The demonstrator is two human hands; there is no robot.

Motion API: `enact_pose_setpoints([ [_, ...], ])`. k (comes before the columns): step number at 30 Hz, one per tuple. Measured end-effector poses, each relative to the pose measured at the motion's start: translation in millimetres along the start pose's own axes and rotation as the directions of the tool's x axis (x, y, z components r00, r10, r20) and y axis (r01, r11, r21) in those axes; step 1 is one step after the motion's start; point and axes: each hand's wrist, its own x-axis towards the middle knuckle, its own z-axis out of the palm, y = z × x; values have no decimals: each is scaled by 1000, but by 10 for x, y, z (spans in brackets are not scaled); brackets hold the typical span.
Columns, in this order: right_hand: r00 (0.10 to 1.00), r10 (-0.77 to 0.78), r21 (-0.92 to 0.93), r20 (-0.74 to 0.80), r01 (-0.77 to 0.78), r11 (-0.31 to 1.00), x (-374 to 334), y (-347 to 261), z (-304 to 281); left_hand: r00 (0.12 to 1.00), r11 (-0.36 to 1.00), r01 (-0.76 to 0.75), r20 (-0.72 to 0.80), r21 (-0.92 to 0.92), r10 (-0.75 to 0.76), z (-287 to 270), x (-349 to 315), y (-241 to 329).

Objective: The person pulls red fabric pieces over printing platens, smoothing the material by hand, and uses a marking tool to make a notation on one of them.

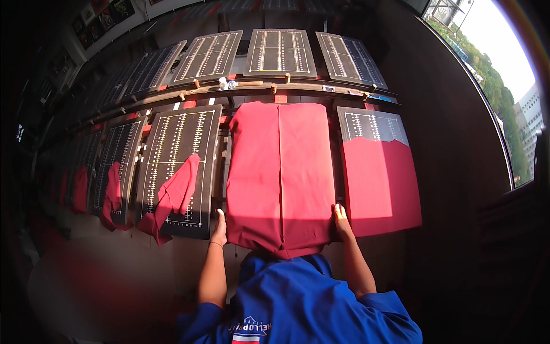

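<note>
A red garment piece (281,172) lies stretched over the black printing board straight in front of me, with a seam running down its middle. My left hand (219,228) presses flat against the lower left edge of the red fabric. At the lower right edge my right hand (341,221) rests against the same fabric. Both hands touch the cloth with fingers extended along its sides. My blue shirt (298,304) fills the bottom of the view.
To the right a black gridded board (372,123) carries another flat red piece (378,186). On the left a board (177,155) holds a crumpled red cloth (175,195); further boards with red cloths (112,195) curve away. Empty boards (281,51) stand behind. A window (498,63) is at right.
</note>
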Motion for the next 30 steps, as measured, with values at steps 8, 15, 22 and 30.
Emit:
enact_pose_setpoints([
  [8,992,55,-58,113,-49,997,-413,1638,-1136,988,984,-67,-124,164,88,-770,-372,-917],
  [15,926,193,159,325,-255,954,-550,865,-639,992,996,-92,89,-11,92,-1112,-464,-976],
  [22,947,306,138,98,-318,938,-840,916,-728,987,994,97,133,-53,-89,-1408,-533,-1196],
  [30,944,304,-166,-128,-322,932,-1045,1301,-849,958,838,283,-93,467,-272,-1280,-631,-1372],
])
